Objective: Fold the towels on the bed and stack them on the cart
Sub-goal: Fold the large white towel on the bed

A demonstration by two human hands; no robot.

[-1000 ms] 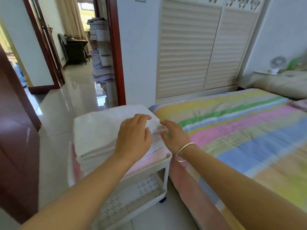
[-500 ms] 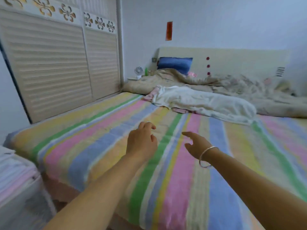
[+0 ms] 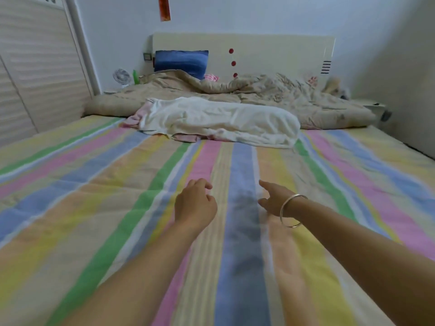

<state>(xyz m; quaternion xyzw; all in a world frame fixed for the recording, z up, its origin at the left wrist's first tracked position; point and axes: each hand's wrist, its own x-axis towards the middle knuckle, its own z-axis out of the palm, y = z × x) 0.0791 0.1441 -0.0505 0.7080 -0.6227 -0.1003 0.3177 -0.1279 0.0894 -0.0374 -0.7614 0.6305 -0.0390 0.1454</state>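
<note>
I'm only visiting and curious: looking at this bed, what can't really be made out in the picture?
- Cart: outside the head view, past the frame edge.
- White towel heap: bunched up, so its towel count is unclear; the pink towel is mostly buried under it.
- Left hand: palm turned down, hidden by the hand's own back.
- Pale object by the right end of the headboard: too blurred to identify.

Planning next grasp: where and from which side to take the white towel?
Probably pinch the near edge of the white towel, hands apart, coming from the foot of the bed. It lies crumpled crosswise; that edge faces the left hand and right hand; the beige quilt crowds its far side.
</note>
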